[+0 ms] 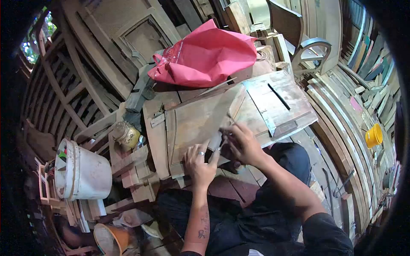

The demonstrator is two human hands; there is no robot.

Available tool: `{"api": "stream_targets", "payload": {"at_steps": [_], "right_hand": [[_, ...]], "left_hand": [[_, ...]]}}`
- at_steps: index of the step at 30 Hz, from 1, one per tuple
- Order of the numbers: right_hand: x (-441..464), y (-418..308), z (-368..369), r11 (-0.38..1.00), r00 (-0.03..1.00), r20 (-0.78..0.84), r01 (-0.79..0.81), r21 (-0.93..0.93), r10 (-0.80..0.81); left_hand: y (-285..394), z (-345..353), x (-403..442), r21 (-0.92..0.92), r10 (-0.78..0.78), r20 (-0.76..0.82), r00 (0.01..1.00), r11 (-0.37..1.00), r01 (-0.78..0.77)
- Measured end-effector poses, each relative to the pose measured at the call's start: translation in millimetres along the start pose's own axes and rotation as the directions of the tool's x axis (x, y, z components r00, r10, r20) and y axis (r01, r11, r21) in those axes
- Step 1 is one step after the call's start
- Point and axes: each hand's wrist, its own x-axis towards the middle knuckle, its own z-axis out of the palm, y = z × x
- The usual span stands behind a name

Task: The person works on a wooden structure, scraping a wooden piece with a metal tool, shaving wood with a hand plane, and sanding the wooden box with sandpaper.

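A wooden panel (192, 123) with raised moulding lies in front of me, beside a lighter board (260, 102) with a dark slot. My left hand (200, 164), with a ring on one finger, rests at the panel's near edge, its fingers bent round a small pale block (215, 141). Close on its right, my right hand (241, 143) is closed at the block's other side. Whatever its fingers hold is too small and shaded to name. The two hands are nearly touching.
Behind the panel lies a red bag (209, 55). At the left stand a white bucket (89, 173) and a jar (126, 134). An orange bucket (113, 239) is at the lower left. Long planks (341, 141) and a yellow bucket (374, 136) are at the right.
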Motion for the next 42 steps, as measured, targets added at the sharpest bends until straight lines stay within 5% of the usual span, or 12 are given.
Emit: {"api": "stream_targets", "payload": {"at_steps": [5,7,13,17,19,23,27,30,35,37,39,42], "right_hand": [[-8.5,-9.5,6.2,0.988,0.990,-0.027,0.142,0.061,-0.141],[-6.9,-13.0,-2.0,0.985,0.980,0.108,0.171,-0.020,-0.168],[-3.3,-7.2,13.2,0.985,0.978,-0.124,0.174,0.016,-0.170],[-6.5,-17.7,-0.3,0.969,0.964,0.143,0.238,-0.074,-0.226],[3.2,-2.2,-0.6,0.994,0.995,0.046,0.087,-0.064,-0.084],[-5.5,-8.2,14.7,0.993,0.989,-0.088,0.119,0.022,-0.116],[-6.3,-19.6,-2.6,0.970,0.959,0.172,0.236,-0.048,-0.225],[6.4,-1.8,-6.0,0.996,0.996,-0.064,0.050,-0.077,-0.055],[-12.3,-16.8,8.2,0.988,0.984,0.094,0.152,0.015,-0.153],[-8.9,-22.4,3.1,0.949,0.945,0.111,0.313,-0.025,-0.309],[-3.5,-13.1,-4.2,0.957,0.944,0.191,0.284,-0.055,-0.269],[1.8,-8.0,5.0,0.975,0.970,0.094,0.222,0.025,-0.224]], "left_hand": [[-1.4,1.5,-0.7,0.007,0.003,0.011,1.000,1.000,-0.003],[-0.4,-0.4,-0.3,0.008,-0.028,0.053,0.998,1.000,0.027],[-2.1,2.9,-0.9,-0.025,-0.003,0.006,1.000,1.000,0.003],[0.7,-1.9,-0.6,0.030,0.016,0.031,0.999,0.999,-0.017],[1.4,-2.1,-1.1,-0.022,-0.015,0.029,0.999,1.000,0.015],[2.2,0.1,2.0,-0.034,0.014,0.016,1.000,0.999,-0.013],[-6.7,2.4,-3.6,0.026,0.021,0.025,0.999,0.999,-0.022],[5.5,-3.5,1.5,0.015,0.005,0.028,1.000,1.000,-0.005],[-2.6,2.2,-1.3,-0.041,0.019,0.026,0.999,0.999,-0.018],[-7.9,1.4,-3.9,0.018,0.021,0.032,0.999,1.000,-0.022],[-3.3,-0.1,-3.7,0.045,0.031,0.005,0.999,0.998,-0.032],[-3.7,1.7,1.0,-0.047,-0.013,-0.012,1.000,0.999,0.012]]}}
